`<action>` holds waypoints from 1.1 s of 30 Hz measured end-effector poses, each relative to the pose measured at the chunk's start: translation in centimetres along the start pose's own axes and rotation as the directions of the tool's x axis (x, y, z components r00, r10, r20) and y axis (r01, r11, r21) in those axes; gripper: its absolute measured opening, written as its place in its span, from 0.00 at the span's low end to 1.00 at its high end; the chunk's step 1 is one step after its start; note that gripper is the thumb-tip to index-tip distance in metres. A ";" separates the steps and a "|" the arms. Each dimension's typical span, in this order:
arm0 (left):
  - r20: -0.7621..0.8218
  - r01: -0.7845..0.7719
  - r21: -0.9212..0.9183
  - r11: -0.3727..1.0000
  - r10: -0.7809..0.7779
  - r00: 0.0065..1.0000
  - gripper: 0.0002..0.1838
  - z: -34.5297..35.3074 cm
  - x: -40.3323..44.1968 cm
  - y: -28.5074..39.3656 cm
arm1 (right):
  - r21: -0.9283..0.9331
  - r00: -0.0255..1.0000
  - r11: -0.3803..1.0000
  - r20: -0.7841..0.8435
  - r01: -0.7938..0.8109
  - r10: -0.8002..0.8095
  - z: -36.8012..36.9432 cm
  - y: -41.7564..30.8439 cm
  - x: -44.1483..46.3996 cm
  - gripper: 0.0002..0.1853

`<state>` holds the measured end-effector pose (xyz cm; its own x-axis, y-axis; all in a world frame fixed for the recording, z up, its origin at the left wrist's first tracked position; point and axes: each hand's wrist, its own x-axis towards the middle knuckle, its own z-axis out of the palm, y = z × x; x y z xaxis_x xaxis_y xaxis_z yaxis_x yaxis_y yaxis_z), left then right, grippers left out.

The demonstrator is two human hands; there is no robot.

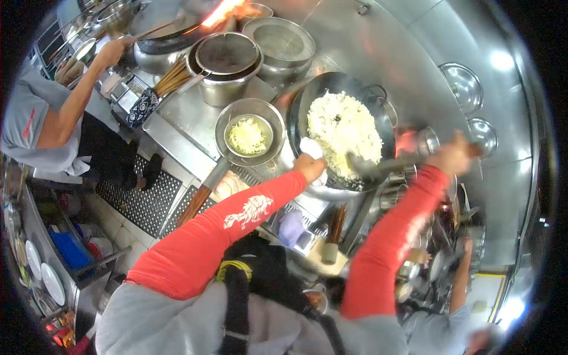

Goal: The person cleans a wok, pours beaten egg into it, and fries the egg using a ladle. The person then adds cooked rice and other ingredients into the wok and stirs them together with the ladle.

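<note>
A dark wok [302, 106] sits on the stove in front of me, holding a large heap of pale, rice-like food [346, 127]. My left hand [309, 167] is closed around a folded white cloth [313, 149] at the wok's near-left rim. Whatever the cloth covers there is hidden. To the right, my right hand [452, 155] is blurred by motion but wrapped round the handle of a metal ladle [373, 168]. The ladle's bowl rests at the lower right side of the food, inside the wok.
Left of the wok, a strainer with shredded yellow-green food lies in a long-handled metal bowl [228, 118]. Pots [284, 41] stand behind. A co-worker [53, 124] at the left works a pan near a flame [225, 12]; another person's arm [460, 284] shows lower right.
</note>
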<state>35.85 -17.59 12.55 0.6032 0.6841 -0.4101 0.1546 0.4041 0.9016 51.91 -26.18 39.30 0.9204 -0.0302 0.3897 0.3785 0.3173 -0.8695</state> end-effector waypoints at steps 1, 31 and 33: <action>0.008 -0.008 -0.031 0.999 0.008 1.000 0.24 0.3 -0.1 0.0 | -0.039 0.990 0.995 -0.111 0.088 -0.091 0.8 2.6 -1.9 0.07; 0.299 0.373 -0.270 0.888 -0.291 0.909 0.10 0.4 0.1 -0.3 | -0.277 0.966 0.959 0.258 0.055 0.020 5.0 1.2 2.7 0.05; 0.335 0.456 -0.230 0.860 -0.370 0.866 0.11 0.2 0.3 1.5 | -0.042 0.994 0.995 0.060 0.093 -0.090 1.0 0.2 8.9 0.07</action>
<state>36.38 -16.88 13.80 0.7275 0.2397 -0.6428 0.2281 0.7992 0.5561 60.04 -25.49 42.90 0.8750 -0.0022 0.4841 0.4663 0.2727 -0.8416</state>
